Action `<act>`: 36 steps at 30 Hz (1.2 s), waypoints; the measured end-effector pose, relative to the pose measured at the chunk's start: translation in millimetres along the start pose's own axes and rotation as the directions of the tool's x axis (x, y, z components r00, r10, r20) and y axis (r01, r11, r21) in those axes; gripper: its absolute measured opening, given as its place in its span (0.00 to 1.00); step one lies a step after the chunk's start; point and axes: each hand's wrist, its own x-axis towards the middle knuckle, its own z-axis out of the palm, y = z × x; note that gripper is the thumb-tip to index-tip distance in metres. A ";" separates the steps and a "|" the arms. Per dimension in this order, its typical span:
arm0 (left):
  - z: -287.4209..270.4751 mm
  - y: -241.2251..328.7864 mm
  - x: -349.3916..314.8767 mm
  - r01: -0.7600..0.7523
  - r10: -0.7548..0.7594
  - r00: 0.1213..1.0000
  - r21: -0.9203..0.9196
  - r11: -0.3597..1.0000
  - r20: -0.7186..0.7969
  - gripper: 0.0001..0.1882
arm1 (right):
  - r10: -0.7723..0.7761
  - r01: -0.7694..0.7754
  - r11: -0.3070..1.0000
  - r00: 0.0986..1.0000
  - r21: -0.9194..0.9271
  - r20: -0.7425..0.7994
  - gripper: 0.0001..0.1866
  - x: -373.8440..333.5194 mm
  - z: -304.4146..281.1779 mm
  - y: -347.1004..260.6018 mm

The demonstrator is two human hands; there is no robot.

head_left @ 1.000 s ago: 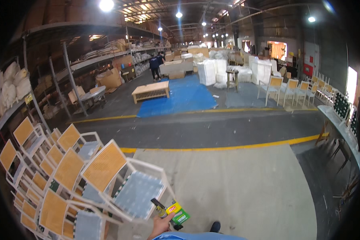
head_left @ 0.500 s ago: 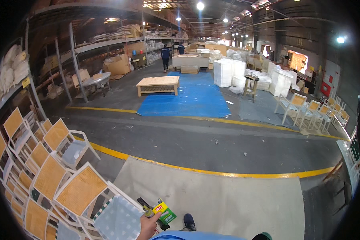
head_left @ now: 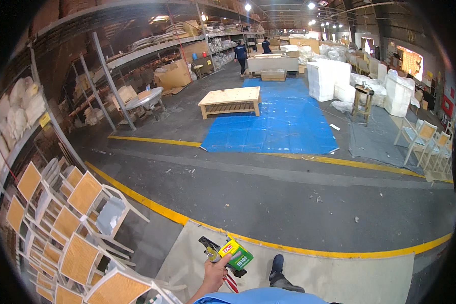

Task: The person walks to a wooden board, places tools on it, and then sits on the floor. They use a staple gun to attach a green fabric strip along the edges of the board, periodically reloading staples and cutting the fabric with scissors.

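Observation:
My left hand (head_left: 215, 276) is closed around a small green and yellow box (head_left: 236, 255) and a black tool (head_left: 208, 243) that looks like a staple gun, with a translucent yellowish part (head_left: 213, 253) by the fingers. Below the box a red-handled hand tool (head_left: 231, 283) shows in part, its kind unclear. All of this is held low in front of my blue clothing (head_left: 263, 297), above the floor. My right hand is out of the picture.
Cane-backed chairs (head_left: 81, 258) crowd the left, below tall shelving (head_left: 111, 81). Yellow floor lines (head_left: 289, 251) cross ahead. A wooden table (head_left: 230, 96) stands by a blue sheet (head_left: 273, 129). White wrapped packages (head_left: 329, 80) and more chairs (head_left: 415, 134) are at right; two people (head_left: 241, 55) are far off.
The view has moved forward and turned left, so the far things sit further right and larger. The held box and tools appear higher and further right, still in my left hand.

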 end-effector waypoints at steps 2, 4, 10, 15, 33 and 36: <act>8.8 16.0 49.7 -0.037 0.035 0.997 -0.020 0.999 -0.070 0.12 | -0.058 0.059 0.998 0.998 -0.031 0.019 0.38 29.8 -12.7 -80.8; 15.5 34.1 100.9 -0.031 0.023 0.983 -0.041 0.999 -0.184 0.13 | -0.112 0.116 0.990 0.992 -0.084 0.049 0.40 58.3 -26.1 -164.8; 28.6 98.3 229.9 -0.148 0.113 0.928 -0.072 0.986 -0.355 0.13 | -0.308 0.320 0.919 0.947 -0.231 0.089 0.45 126.4 -84.4 -425.5; 3.4 138.5 358.8 -0.028 0.010 0.901 -0.035 0.999 -0.434 0.18 | -0.375 0.317 0.887 0.919 -0.334 -0.122 0.53 140.3 -105.5 -648.9; 56.9 405.9 862.4 -0.212 0.148 0.859 -0.077 0.974 -0.490 0.12 | -0.251 0.258 0.945 0.966 -0.202 0.057 0.46 127.0 25.1 -1133.6; 56.2 444.1 942.0 -0.327 0.284 0.826 -0.002 0.945 -0.487 0.15 | -0.304 0.319 0.909 0.948 -0.268 0.095 0.44 134.3 34.8 -1249.7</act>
